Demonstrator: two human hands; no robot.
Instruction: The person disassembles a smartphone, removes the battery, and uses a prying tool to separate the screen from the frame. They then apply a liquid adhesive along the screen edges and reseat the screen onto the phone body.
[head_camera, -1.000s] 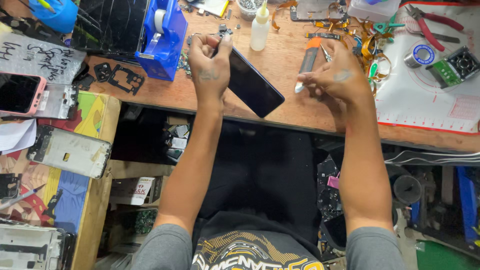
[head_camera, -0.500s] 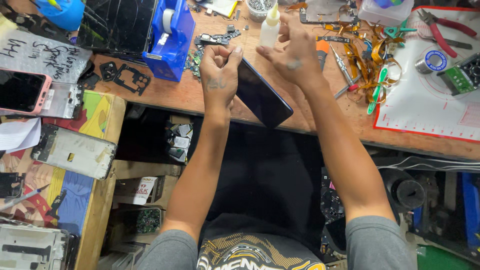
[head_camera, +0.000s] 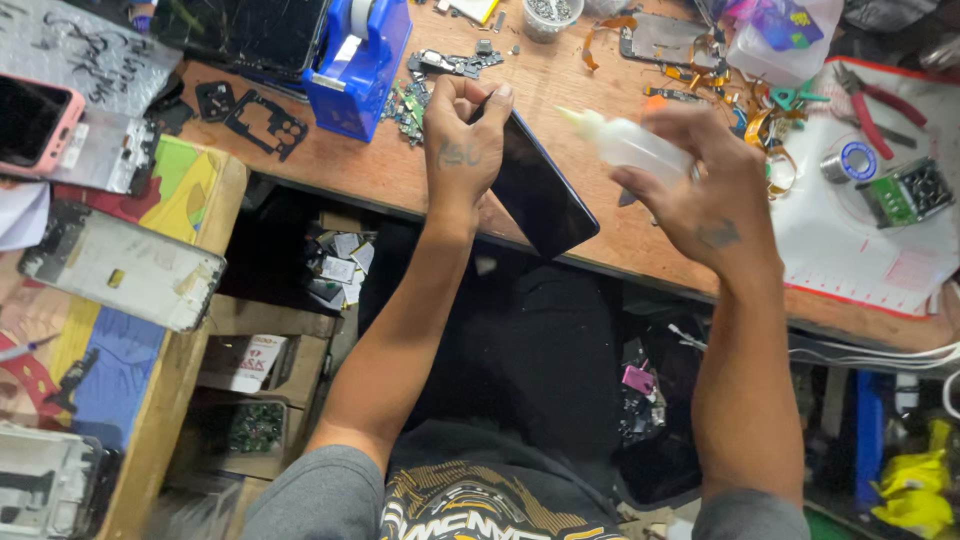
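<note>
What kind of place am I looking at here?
Most likely a phone repair bench. The left hand holds a dark phone, the right hand a small squeeze bottle, and loose phone frames and red pliers litter the wooden worktop.

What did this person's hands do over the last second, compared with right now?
The right hand let go of the small tool it held a second ago, reached up to the back of the bench, and now holds a small white squeeze bottle, its nozzle pointing toward the dark phone. The left hand kept gripping the phone by its upper end, tilted over the wooden bench. The blue tape dispenser stayed put.
</note>
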